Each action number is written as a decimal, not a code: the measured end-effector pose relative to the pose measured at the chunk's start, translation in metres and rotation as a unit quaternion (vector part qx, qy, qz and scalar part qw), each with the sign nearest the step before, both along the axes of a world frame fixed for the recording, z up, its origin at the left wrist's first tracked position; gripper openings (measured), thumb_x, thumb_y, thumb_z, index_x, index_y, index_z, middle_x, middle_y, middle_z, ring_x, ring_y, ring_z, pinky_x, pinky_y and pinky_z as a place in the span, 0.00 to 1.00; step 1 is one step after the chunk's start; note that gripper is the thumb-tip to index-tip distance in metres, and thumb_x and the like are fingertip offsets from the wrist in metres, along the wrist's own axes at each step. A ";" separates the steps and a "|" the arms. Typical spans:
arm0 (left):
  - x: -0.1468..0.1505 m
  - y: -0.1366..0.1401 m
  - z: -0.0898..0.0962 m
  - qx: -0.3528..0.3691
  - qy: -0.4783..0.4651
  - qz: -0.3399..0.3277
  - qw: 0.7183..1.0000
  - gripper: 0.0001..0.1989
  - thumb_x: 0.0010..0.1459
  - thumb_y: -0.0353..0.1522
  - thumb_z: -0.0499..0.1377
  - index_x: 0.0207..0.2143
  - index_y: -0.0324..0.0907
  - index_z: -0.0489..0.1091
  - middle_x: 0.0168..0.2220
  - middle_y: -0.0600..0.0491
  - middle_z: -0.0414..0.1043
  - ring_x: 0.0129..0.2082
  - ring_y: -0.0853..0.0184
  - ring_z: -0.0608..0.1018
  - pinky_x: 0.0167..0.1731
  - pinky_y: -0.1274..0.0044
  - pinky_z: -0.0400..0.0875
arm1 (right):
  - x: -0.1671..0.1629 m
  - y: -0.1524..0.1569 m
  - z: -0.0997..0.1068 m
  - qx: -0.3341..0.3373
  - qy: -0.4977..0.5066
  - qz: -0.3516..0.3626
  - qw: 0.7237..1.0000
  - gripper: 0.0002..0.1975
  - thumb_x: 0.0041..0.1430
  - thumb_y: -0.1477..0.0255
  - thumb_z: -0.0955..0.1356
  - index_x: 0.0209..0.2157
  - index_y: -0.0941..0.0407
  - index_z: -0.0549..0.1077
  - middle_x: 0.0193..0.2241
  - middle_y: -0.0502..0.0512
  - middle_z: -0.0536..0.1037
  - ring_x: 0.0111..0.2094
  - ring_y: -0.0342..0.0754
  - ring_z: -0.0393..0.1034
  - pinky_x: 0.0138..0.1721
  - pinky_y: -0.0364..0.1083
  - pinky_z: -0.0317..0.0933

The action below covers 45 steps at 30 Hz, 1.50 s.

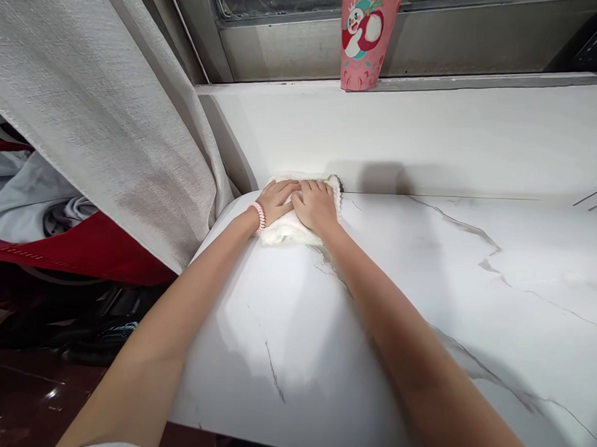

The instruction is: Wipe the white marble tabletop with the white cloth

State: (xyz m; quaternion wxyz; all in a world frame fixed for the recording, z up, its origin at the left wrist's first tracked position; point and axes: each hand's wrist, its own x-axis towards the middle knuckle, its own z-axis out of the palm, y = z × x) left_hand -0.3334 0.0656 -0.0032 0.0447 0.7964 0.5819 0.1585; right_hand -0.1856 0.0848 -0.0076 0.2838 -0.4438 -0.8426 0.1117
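A white cloth [293,231] lies on the marble-patterned tabletop [283,329], up against the wall at the table's back left. Both of my hands press down on it side by side. My left hand [275,203], with a pink coil band [259,216] round the wrist, rests flat with its fingers stretched out to the right. Next to it my right hand [315,206] is flat as well, its fingers spread and its thumb near the left hand's fingers. Part of the cloth is hidden beneath the palms.
A pink cup [365,43] with a snowman picture stands on the window ledge [460,85] behind the table. At the left hangs a grey curtain [134,108], touching the table's corner. Beyond it a red bag [117,247] holds light clothing [34,196].
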 end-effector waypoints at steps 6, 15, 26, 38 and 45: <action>-0.024 -0.008 0.002 -0.011 -0.004 0.023 1.000 0.26 0.62 0.41 0.44 0.59 0.45 0.62 0.64 0.48 0.61 0.64 0.60 0.61 0.64 0.60 0.47 | -0.023 -0.004 -0.001 0.010 0.005 0.008 1.000 0.16 0.66 0.72 0.59 0.49 0.63 0.71 0.49 0.63 0.75 0.53 0.57 0.62 0.57 0.54 0.50; -0.058 -0.031 -0.001 -0.006 0.010 0.058 0.998 0.28 0.61 0.42 0.43 0.60 0.44 0.62 0.64 0.48 0.60 0.64 0.58 0.60 0.65 0.60 0.46 | -0.056 -0.021 -0.004 0.026 0.014 0.032 0.999 0.18 0.67 0.71 0.58 0.51 0.65 0.70 0.50 0.64 0.74 0.53 0.57 0.62 0.57 0.54 0.51; -0.049 -0.114 0.000 -0.011 0.059 0.122 0.991 0.27 0.62 0.38 0.42 0.60 0.41 0.60 0.65 0.45 0.59 0.65 0.58 0.59 0.65 0.58 0.46 | -0.046 -0.080 -0.001 0.019 0.023 0.123 0.992 0.18 0.67 0.70 0.60 0.52 0.64 0.69 0.53 0.65 0.71 0.56 0.56 0.60 0.60 0.54 0.50; 0.010 -0.285 -0.014 0.046 0.082 0.194 0.976 0.26 0.66 0.37 0.38 0.65 0.45 0.53 0.65 0.45 0.58 0.66 0.58 0.59 0.65 0.58 0.49 | 0.010 -0.207 0.004 0.034 0.048 0.249 0.967 0.22 0.66 0.67 0.60 0.54 0.68 0.68 0.53 0.66 0.71 0.56 0.57 0.59 0.63 0.55 0.48; 0.026 -0.309 -0.017 0.052 0.113 0.213 0.969 0.28 0.65 0.35 0.39 0.68 0.48 0.46 0.64 0.44 0.60 0.64 0.56 0.62 0.64 0.56 0.50 | 0.025 -0.223 0.007 0.034 0.034 0.280 0.959 0.23 0.65 0.66 0.60 0.54 0.67 0.68 0.52 0.66 0.72 0.54 0.57 0.60 0.62 0.54 0.51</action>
